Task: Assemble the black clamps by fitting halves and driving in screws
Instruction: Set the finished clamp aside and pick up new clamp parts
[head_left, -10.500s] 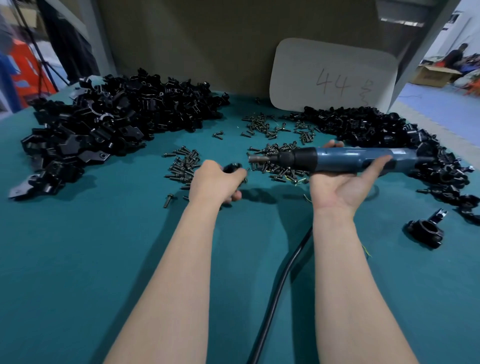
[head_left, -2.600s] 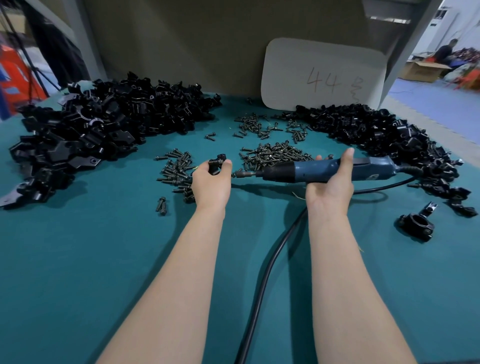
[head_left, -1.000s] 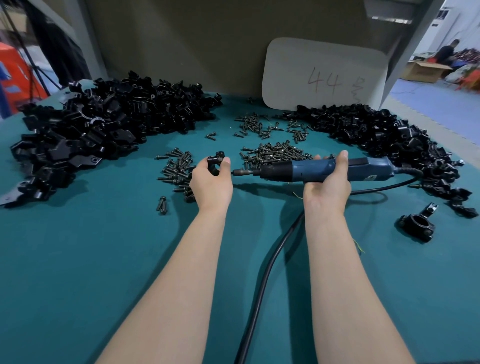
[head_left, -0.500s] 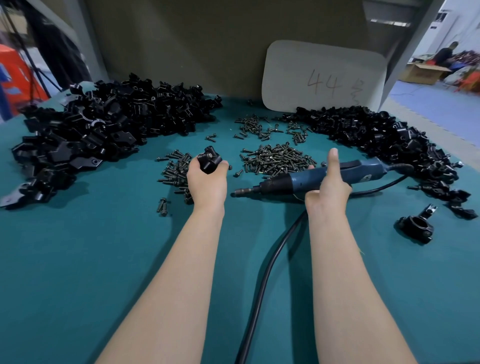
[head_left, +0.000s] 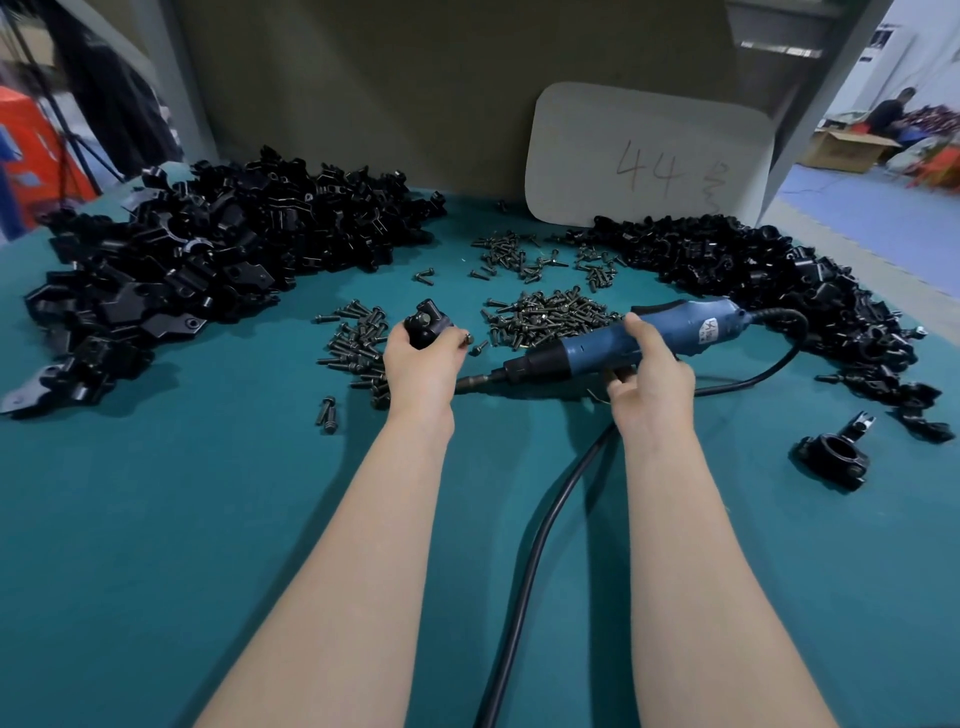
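Where the teal table (head_left: 156, 519) runs back to the wall, two heaps of black clamp parts flank it: left heap (head_left: 208, 260), right heap (head_left: 753, 280). A white board (head_left: 644, 156) marked 44 leans behind. Right hand (head_left: 649, 384) is curled round the blue screwdriver (head_left: 623, 340), tip low and pointing left; its cable (head_left: 530, 561) trails toward the viewer. Loose screws (head_left: 556, 317) lie between the heaps. Left hand (head_left: 423, 364) grips a black clamp (head_left: 426, 325) near the screws, one small screw (head_left: 466, 339) at its fingertips. An assembled clamp (head_left: 831, 457) sits apart, far right.
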